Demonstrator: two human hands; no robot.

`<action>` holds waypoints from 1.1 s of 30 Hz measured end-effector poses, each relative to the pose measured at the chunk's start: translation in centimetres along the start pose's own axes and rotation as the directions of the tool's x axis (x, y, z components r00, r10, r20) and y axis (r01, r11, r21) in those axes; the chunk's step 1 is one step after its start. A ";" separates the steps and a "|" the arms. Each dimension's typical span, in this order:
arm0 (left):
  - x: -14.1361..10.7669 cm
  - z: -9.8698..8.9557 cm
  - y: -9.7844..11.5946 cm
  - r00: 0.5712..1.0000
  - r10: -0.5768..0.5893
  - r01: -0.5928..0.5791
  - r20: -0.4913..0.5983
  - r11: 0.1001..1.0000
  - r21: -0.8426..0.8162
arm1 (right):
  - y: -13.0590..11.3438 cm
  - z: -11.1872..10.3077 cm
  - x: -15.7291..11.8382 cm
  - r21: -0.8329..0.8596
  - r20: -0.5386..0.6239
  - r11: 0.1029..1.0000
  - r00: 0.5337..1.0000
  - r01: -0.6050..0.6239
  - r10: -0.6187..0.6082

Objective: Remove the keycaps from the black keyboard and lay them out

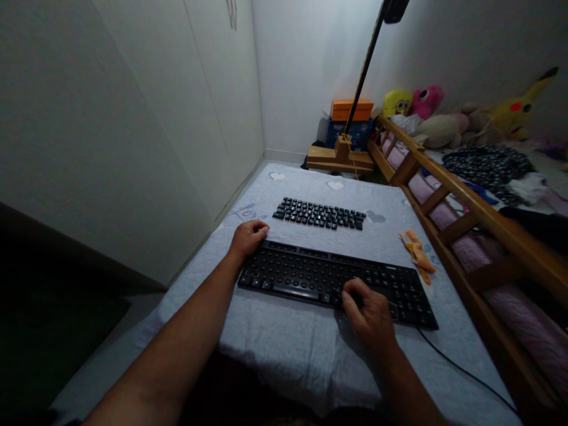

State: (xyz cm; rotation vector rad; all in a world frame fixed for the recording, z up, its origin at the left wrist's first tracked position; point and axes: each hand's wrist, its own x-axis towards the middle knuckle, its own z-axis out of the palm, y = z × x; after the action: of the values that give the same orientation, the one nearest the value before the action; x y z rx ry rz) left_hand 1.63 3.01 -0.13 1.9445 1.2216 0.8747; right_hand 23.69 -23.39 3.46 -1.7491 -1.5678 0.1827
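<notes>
A black keyboard lies across the cloth, most of its main block stripped of keycaps. The spacebar, some bottom-row keys and the number pad keys remain on it. My left hand is closed at its far left corner, fingers curled against the edge. Over the lower right of the main block, my right hand is closed in a pinch touching the keyboard; what is between the fingertips is hidden. Loose black keycaps lie in rows beyond the keyboard.
A brush with an orange handle lies right of the keyboard, beside a crumpled orange-brown cloth. The keyboard cable trails to the lower right. A wooden bed rail borders the right side, a white cabinet the left. A wooden stand stands behind.
</notes>
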 end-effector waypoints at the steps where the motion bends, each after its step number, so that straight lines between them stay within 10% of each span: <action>1: 0.0 0.0 0.0 1.000 0.001 -0.001 -0.002 1.000 -0.002 | 0.0 0.0 0.0 -0.001 -0.003 1.000 1.000 0.001 -0.001; 18: 0.1 0.1 -0.2 1.000 0.008 -0.008 0.004 1.000 0.011 | 0.1 -0.4 0.2 -0.054 -0.056 0.998 0.998 -0.035 0.032; 33: 0.1 0.1 -0.2 1.000 0.004 -0.004 0.002 1.000 0.007 | -0.2 -2.3 3.0 -0.075 0.305 0.971 0.922 -0.227 0.239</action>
State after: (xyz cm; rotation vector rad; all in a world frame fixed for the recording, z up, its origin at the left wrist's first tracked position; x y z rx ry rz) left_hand 1.65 3.13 -0.35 1.9531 1.2217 0.8719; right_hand 25.51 -21.67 6.34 -2.0119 -1.5813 0.5766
